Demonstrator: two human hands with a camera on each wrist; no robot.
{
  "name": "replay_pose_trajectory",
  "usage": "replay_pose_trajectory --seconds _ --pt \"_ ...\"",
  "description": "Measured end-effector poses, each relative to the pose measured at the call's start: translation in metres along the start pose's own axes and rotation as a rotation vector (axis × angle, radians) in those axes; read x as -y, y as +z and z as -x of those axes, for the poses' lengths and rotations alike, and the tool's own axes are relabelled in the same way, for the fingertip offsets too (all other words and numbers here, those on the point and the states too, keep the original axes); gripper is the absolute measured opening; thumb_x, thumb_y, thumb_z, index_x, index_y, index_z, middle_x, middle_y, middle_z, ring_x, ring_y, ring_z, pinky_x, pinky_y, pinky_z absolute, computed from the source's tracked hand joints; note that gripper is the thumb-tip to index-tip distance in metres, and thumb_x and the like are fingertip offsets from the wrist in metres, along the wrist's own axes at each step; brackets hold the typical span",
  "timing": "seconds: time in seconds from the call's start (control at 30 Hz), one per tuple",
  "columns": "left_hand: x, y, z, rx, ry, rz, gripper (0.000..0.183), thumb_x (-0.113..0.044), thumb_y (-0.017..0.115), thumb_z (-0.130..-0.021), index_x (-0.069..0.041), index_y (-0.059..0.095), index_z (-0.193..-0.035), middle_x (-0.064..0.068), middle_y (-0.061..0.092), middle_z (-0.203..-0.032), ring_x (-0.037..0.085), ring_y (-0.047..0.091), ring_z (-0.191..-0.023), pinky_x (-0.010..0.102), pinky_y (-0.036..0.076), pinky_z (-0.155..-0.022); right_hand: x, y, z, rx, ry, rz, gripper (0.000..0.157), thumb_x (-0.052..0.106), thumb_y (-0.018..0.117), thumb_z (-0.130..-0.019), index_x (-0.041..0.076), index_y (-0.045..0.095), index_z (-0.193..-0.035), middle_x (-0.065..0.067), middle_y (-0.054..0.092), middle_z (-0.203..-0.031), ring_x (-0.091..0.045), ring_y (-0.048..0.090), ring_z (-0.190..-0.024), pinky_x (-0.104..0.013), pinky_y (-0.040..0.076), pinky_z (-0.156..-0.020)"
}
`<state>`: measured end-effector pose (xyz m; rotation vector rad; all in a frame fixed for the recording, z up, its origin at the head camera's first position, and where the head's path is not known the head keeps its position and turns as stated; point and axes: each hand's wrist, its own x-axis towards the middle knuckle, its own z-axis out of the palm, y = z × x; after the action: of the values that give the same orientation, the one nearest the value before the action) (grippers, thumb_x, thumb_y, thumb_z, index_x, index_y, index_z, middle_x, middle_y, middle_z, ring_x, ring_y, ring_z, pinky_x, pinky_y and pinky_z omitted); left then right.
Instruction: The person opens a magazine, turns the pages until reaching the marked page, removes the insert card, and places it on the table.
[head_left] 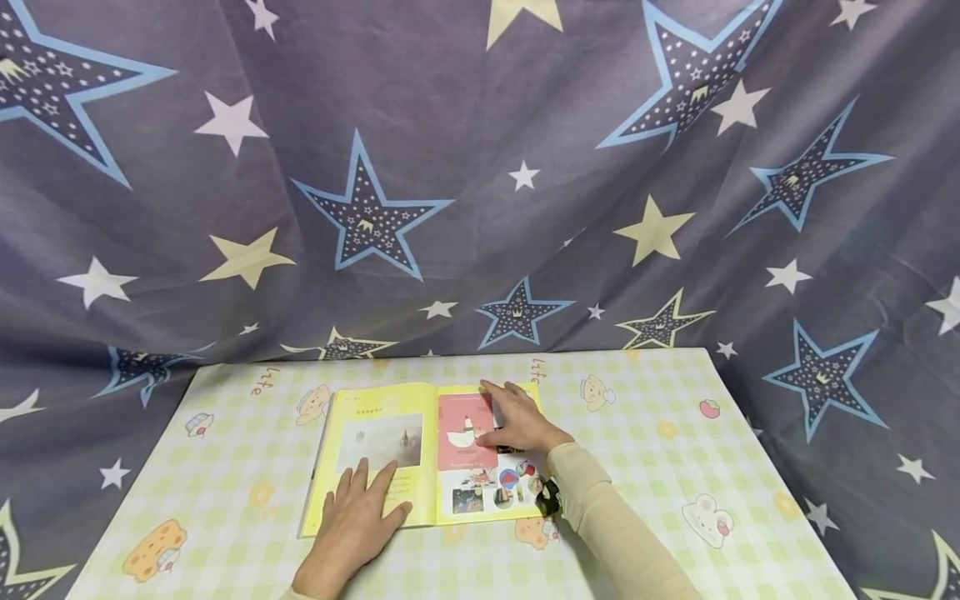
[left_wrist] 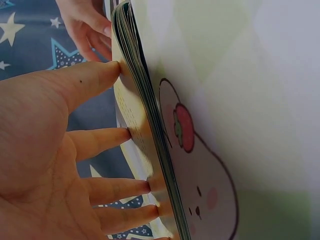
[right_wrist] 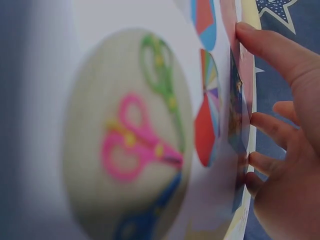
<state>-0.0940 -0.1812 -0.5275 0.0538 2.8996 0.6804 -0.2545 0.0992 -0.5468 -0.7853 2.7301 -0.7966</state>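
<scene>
An open book [head_left: 429,500] with yellow-edged pages lies on the table. Its left page carries a misty photo and text; the right page has a pink panel and small colored pictures. My left hand [head_left: 356,517] rests on the lower left page with fingers spread. In the left wrist view, the fingertips of that hand [left_wrist: 60,145] touch the page beside the thick stack of page edges. My right hand [head_left: 521,421] lies over the upper right page, fingers spread and touching it. The right wrist view shows the hand [right_wrist: 285,130] with its fingertips on the page, near printed scissors pictures.
The table [head_left: 637,467] wears a pale green checked cloth printed with cartoon animals. Behind it and at both sides hangs a grey curtain [head_left: 450,108] patterned with stars. A dark band [head_left: 549,497] sits at my right wrist.
</scene>
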Motion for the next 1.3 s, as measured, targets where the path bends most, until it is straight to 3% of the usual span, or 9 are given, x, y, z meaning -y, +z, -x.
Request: replay_pose_trajectory --seconds 0.53,1.3 --pt "-0.0002 0.0013 0.0011 -0.003 0.000 0.008 0.069 -0.044 0.068 -0.094 -0.011 0.047 -0.150 0.038 0.026 -0.153 0.061 0.019 -0.139 0.084 0.015 -0.103 0.0007 -0.0004 -0.0019 -0.012 -0.041 0.022 0.100 0.040 0.085 -0.079 0.011 0.030 -0.157 -0.018 0.042 -0.151 -0.044 0.026 -0.143 -0.059 0.020 -0.119" --pt "-0.0005 -0.0002 -0.0004 -0.008 0.014 0.002 0.068 -0.043 0.069 -0.093 -0.010 0.048 -0.149 0.039 0.027 -0.151 0.062 0.020 -0.138 0.085 0.016 -0.101 -0.0009 -0.0026 -0.0062 -0.008 -0.034 0.011 0.104 0.041 0.085 -0.078 0.013 0.027 -0.159 -0.014 0.041 -0.155 -0.043 0.025 -0.144 -0.058 0.018 -0.120"
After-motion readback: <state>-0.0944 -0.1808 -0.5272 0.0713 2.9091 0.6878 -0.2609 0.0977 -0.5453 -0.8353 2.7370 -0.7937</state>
